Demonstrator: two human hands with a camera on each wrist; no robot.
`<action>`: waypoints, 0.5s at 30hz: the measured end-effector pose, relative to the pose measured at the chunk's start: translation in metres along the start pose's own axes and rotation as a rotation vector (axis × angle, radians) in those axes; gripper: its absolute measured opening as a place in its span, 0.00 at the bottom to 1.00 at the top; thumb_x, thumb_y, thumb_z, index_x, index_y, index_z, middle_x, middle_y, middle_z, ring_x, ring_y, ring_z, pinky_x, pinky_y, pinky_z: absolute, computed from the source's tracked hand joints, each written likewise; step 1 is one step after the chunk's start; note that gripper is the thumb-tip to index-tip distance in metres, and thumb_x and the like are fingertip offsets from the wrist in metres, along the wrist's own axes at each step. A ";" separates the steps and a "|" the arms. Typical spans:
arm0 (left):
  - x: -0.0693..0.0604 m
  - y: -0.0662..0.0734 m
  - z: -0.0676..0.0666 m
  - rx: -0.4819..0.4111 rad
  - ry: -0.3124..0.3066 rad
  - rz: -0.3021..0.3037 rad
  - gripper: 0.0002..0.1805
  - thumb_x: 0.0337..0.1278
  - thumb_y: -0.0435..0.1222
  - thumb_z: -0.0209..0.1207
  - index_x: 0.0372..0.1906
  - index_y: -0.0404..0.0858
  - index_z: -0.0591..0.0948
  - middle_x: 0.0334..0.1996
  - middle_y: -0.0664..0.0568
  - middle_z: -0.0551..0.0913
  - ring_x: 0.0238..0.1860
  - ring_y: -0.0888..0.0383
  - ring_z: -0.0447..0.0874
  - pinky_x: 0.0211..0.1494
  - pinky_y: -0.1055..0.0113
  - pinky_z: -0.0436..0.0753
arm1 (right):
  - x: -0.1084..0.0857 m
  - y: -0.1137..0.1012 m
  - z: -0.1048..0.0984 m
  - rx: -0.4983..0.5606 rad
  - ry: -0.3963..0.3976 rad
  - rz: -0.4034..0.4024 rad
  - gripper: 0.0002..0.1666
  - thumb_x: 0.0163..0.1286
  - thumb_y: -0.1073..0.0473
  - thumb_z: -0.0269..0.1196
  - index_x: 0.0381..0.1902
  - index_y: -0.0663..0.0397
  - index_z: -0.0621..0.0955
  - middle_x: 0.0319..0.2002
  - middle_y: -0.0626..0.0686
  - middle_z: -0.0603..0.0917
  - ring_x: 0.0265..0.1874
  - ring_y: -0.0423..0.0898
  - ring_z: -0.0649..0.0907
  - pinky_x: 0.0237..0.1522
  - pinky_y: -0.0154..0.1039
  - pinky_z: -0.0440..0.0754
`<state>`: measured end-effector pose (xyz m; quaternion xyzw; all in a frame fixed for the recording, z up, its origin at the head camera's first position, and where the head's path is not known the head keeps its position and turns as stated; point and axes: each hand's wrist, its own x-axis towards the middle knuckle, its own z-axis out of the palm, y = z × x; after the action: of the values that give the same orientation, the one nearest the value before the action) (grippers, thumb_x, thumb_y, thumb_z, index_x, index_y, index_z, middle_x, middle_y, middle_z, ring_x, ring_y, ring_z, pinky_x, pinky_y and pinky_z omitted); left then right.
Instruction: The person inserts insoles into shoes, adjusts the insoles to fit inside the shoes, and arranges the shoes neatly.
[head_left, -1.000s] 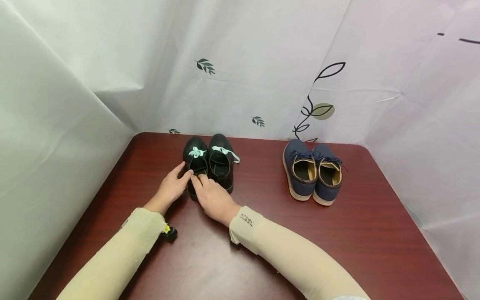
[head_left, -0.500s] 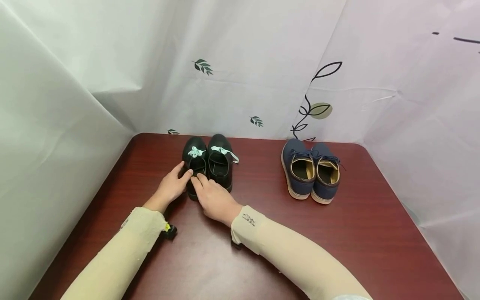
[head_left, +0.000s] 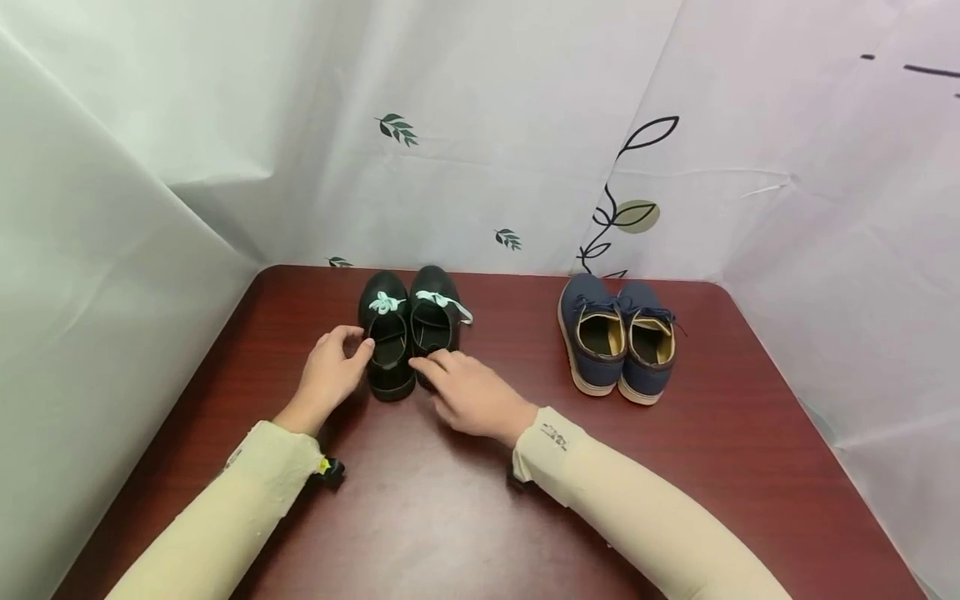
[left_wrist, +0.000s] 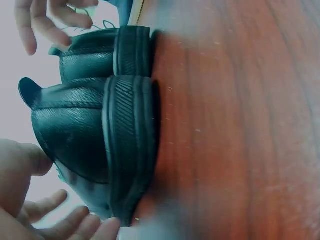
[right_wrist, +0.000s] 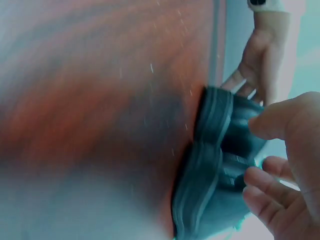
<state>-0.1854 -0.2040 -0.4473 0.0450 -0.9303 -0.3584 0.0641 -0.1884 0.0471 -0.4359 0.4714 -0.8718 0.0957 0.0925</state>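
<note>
Two black leather lace-up shoes with pale mint laces stand side by side at the back left of the table, heels toward me. My left hand (head_left: 328, 371) is beside the left black shoe (head_left: 392, 383), its fingers loosely bent around nothing. The left wrist view has the thumb close to that shoe's upper (left_wrist: 75, 135); contact is unclear there. Over the heel of the right black shoe (head_left: 431, 282), my right hand (head_left: 476, 396) hovers with relaxed fingers, partly covering it. The right wrist view shows a gap between its thumb and fingers, with nothing pinched.
A pair of navy lace-up shoes (head_left: 592, 367) with tan soles stands at the back right of the dark red table (head_left: 720, 467). White sheeting (head_left: 465, 167) with leaf prints rises behind the table and along both sides.
My right hand has come off the left black shoe and moved right, over the right shoe's heel. My left hand has drawn back slightly to the left. The shoes stay put.
</note>
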 end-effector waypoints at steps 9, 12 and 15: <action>-0.004 0.030 0.001 0.160 0.075 0.310 0.19 0.70 0.45 0.54 0.57 0.38 0.79 0.43 0.47 0.86 0.38 0.50 0.83 0.42 0.51 0.80 | -0.039 0.048 -0.027 -0.103 0.049 0.191 0.28 0.68 0.56 0.62 0.64 0.57 0.75 0.46 0.55 0.85 0.43 0.52 0.83 0.48 0.48 0.81; -0.004 0.040 0.002 0.197 0.010 0.283 0.25 0.71 0.48 0.53 0.63 0.38 0.74 0.45 0.45 0.86 0.38 0.49 0.84 0.42 0.50 0.81 | -0.053 0.065 -0.037 -0.136 0.058 0.267 0.27 0.69 0.55 0.62 0.63 0.59 0.75 0.45 0.57 0.86 0.42 0.55 0.84 0.47 0.50 0.82; -0.002 0.046 0.002 0.222 -0.031 0.248 0.28 0.72 0.50 0.52 0.68 0.37 0.70 0.47 0.43 0.86 0.37 0.47 0.85 0.43 0.49 0.81 | -0.064 0.081 -0.048 -0.156 0.056 0.337 0.27 0.70 0.54 0.60 0.63 0.59 0.74 0.43 0.57 0.86 0.41 0.56 0.84 0.46 0.51 0.82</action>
<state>-0.1858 -0.1685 -0.4182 -0.0692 -0.9635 -0.2433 0.0881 -0.2183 0.1540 -0.4121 0.3072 -0.9404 0.0549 0.1355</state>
